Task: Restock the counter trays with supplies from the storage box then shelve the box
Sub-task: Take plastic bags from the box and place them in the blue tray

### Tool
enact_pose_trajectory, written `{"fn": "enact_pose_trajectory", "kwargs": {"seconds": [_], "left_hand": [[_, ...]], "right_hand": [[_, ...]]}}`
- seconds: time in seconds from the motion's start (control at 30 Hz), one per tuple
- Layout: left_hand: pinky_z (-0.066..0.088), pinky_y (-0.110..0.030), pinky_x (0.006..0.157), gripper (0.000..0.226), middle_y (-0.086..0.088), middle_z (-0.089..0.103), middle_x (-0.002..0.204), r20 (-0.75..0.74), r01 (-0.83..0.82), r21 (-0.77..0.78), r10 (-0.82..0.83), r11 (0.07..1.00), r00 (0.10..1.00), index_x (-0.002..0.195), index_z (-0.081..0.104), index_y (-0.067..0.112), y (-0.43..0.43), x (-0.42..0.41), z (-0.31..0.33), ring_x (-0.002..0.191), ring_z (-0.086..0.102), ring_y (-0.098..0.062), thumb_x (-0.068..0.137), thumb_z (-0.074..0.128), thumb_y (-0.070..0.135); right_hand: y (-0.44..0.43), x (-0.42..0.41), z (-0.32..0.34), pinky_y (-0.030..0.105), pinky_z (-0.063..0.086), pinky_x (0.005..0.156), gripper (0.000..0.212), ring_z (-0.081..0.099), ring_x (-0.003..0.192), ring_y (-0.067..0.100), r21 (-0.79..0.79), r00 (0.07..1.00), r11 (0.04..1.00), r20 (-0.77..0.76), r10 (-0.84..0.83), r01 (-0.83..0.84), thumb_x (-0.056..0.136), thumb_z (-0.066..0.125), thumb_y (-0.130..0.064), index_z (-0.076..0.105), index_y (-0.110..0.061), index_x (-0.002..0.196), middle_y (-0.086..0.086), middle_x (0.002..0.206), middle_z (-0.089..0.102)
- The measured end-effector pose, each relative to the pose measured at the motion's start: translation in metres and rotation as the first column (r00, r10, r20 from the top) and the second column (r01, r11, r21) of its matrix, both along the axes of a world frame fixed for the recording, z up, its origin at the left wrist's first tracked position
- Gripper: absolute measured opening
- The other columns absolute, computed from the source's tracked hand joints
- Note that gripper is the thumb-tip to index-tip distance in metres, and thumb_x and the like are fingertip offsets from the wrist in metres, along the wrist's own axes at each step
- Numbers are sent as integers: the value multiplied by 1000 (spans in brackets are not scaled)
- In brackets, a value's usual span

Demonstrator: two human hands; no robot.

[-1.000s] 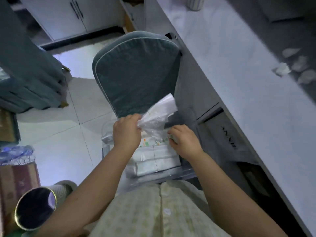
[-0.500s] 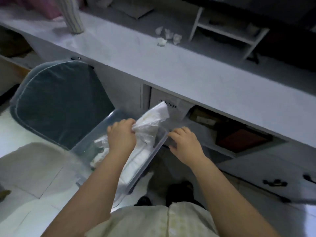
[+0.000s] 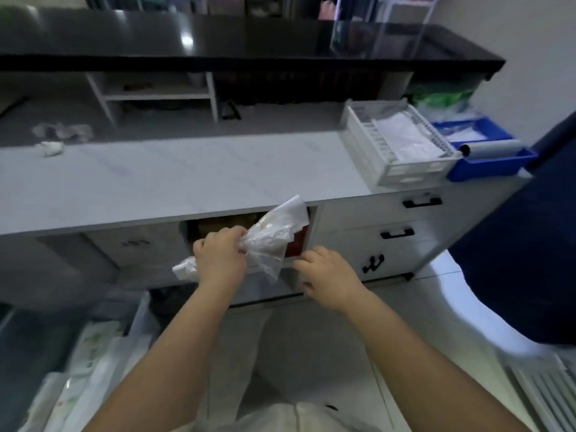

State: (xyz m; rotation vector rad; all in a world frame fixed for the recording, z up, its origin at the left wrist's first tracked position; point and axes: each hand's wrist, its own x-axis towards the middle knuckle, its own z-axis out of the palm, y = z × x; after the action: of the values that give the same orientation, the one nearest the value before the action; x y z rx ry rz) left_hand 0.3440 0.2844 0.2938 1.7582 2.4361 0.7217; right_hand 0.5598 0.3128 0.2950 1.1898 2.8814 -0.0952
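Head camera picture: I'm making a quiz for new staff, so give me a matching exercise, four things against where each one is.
Things:
1. plastic bag
2. white tray
3. blue tray
4. crumpled tissue

Places:
A. far right end of the counter
B. left end of the counter
C. gripped in the left hand
D. on the counter, just left of the blue tray

Pairs: 1-C, 2-D, 3-A, 4-B. The right hand holds nothing.
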Motion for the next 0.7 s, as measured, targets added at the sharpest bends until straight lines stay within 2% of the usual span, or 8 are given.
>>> {"fn": "enact_pose_trajectory", "kwargs": {"seconds": [0.13, 0.27, 0.37, 0.53, 0.7], "left_hand": [[25, -36, 76, 38, 3, 66, 94, -20, 102, 36, -101, 994, 995, 101, 64, 30, 62, 105, 19, 96, 55, -26, 72, 55, 7], [23, -36, 75, 35, 2, 65, 96, 22, 202, 42, -203, 978, 979, 102, 63, 28, 107, 202, 25, 98, 54, -28, 72, 56, 10], [26, -37, 77, 33, 1, 65, 97, 21, 286, 51, -287, 957, 958, 103, 62, 26, 131, 263, 23, 98, 54, -27, 73, 57, 12], [29, -39, 83, 38, -4, 67, 104, 3, 368, 58, -368, 928, 930, 113, 62, 23, 184, 323, 23, 101, 54, -30, 76, 60, 12], [31, -39, 81, 35, -4, 69, 99, -42, 425, 112, -423, 898, 905, 106, 65, 22, 269, 352, 36, 95, 57, -31, 74, 62, 8]], "right_hand": [[42, 104, 19, 37, 35, 87, 43, 44, 113, 27, 32, 993, 992, 4, -120, 120, 82, 59, -22, 54, -18, 125, 5, 118, 56], [64, 195, 26, 38, 38, 92, 44, 42, 117, 26, -70, 940, 948, -123, -317, 311, 82, 60, -21, 55, -20, 126, 3, 121, 55], [74, 254, 24, 37, 39, 95, 41, 40, 120, 24, -138, 895, 904, -142, -423, 405, 85, 58, -20, 56, -23, 126, 0, 123, 54], [105, 326, 21, 40, 43, 94, 36, 42, 119, 21, -200, 804, 829, -210, -557, 522, 87, 58, -19, 59, -23, 123, -2, 122, 57], [166, 366, 18, 37, 38, 97, 35, 42, 117, 20, -190, 761, 801, -251, -598, 567, 86, 57, -19, 60, -24, 121, -3, 118, 58]]}}
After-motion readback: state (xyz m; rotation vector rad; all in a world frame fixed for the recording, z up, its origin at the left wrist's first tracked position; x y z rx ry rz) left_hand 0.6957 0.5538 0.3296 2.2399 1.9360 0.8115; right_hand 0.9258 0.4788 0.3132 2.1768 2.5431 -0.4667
